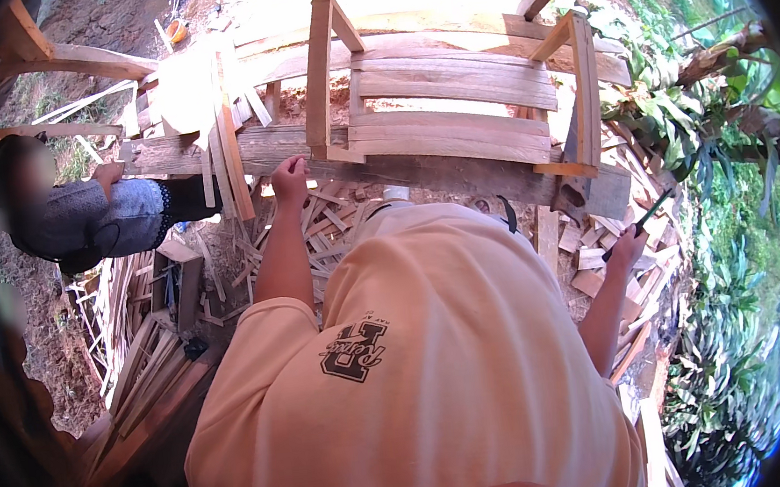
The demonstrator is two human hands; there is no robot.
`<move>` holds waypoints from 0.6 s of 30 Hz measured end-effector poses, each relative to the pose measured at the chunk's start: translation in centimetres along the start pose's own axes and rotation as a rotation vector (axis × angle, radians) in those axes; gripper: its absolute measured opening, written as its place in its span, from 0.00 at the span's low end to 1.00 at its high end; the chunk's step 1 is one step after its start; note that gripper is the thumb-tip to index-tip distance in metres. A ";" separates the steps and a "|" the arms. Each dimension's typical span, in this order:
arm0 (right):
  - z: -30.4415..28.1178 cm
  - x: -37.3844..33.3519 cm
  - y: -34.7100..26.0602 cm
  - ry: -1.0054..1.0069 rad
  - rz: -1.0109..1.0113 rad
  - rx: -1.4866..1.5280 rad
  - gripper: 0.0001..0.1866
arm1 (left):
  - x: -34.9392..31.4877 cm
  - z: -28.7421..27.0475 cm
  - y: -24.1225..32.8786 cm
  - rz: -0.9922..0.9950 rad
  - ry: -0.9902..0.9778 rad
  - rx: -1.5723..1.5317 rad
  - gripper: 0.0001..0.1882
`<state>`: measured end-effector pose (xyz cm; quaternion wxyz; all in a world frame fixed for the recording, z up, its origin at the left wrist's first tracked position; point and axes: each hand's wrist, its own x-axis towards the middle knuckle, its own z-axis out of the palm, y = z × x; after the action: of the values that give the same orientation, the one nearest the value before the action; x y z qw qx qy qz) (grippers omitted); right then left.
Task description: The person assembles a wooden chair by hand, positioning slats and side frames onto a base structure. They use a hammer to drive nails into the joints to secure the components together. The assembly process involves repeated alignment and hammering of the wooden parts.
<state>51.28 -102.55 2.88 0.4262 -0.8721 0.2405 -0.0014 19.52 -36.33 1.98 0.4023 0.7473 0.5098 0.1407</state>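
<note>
My left hand (290, 180) is raised just in front of a wooden bench, its fingers curled together; whether anything small is in them is hidden. Close beyond it stands an upright post (319, 77) of a slatted wooden frame (454, 82). That frame rests on the bench (421, 173), made of a thick, weathered plank. Out to the right, away from the frame, my right hand (627, 247) grips a long, narrow dark tool (654, 210). The tool points up and to the right, and its exact kind is not clear.
At the left end of the bench a person (91, 211) has a hand near its edge. Wood offcuts (322, 222) litter the ground under the bench. Long strips (136, 381) are piled at lower left. Leafy plants (729, 305) line the right side.
</note>
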 end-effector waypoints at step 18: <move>16.5 -25.9 -20.3 -0.694 0.002 0.010 0.11 | 10.8 7.1 -1.5 0.134 -0.202 -0.227 0.12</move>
<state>40.34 -68.83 12.72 0.4868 -0.8182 0.0823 0.2945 27.69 -29.92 -5.84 0.5232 0.7395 0.3968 0.1482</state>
